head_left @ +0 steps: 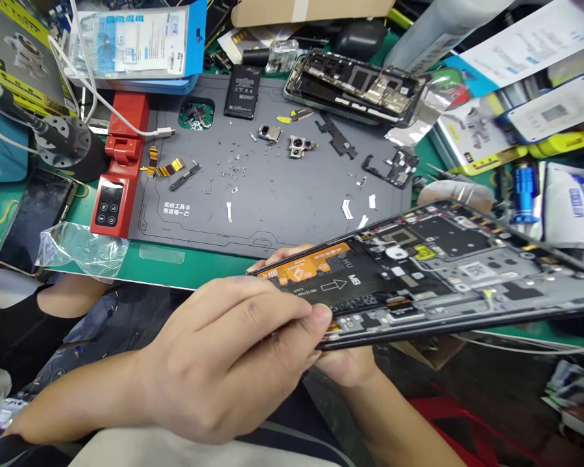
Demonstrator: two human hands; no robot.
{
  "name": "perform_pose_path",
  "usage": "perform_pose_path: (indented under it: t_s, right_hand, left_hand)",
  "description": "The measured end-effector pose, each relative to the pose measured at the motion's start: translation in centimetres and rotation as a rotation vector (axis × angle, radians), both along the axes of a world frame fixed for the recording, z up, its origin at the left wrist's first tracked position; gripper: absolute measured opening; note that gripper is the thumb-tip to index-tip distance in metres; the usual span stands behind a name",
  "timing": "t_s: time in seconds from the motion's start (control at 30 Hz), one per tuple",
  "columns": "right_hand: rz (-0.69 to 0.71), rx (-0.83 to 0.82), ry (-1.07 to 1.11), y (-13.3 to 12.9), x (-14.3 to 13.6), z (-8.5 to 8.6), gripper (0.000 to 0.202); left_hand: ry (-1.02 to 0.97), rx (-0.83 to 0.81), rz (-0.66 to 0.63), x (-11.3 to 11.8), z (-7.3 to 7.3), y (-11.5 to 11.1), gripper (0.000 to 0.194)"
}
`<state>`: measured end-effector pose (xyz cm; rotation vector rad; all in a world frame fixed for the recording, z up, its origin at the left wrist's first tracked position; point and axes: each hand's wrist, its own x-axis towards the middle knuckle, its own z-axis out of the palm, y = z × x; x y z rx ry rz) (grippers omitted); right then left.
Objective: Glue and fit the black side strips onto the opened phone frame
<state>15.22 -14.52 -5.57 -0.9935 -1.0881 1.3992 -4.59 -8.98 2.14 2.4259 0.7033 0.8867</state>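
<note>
An opened phone [409, 272] is held tilted above the mat's lower right edge, its inside facing up. It shows a black battery with an orange label, a metal plate and small boards. My left hand [228, 350] comes from the lower left, with thumb and fingers pinched together at the phone's near left edge. Beneath the phone, my right hand [348, 366] grips its left end; its fingertips show behind the far edge and the palm is mostly hidden. Beyond the phone, camera modules [300, 146], a loose battery [242, 92] and small screws lie on the grey mat [282, 207].
Another opened phone [360, 87] lies at the mat's back edge. A red device [121, 168] stands left of the mat, beside a dark phone [37, 217] and a clear bag [82, 250]. Boxes, packets and a blue-handled tool [524, 194] crowd the right. Another person's arm shows at left.
</note>
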Motion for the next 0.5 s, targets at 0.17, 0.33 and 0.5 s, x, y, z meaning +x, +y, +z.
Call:
perform_pose_path:
  t_s: [0.17,0.33,0.5]
  right_hand:
    - [-0.024,0.012,-0.007,-0.6,0.6,-0.7,0.063]
    - [-0.045,0.015,-0.052,-0.5,1.0,-0.5,0.062]
    - [-0.003,0.005,-0.150,1.3,0.8,1.9,0.054]
  left_hand:
    - [-0.043,-0.088,0.043,-0.7,-0.1,0.5,0.033]
    - [0.042,-0.349,0.048,-2.3,-0.4,0.3,0.086]
    - [0.070,-0.543,0.024,-2.2,-1.0,-0.1,0.108]
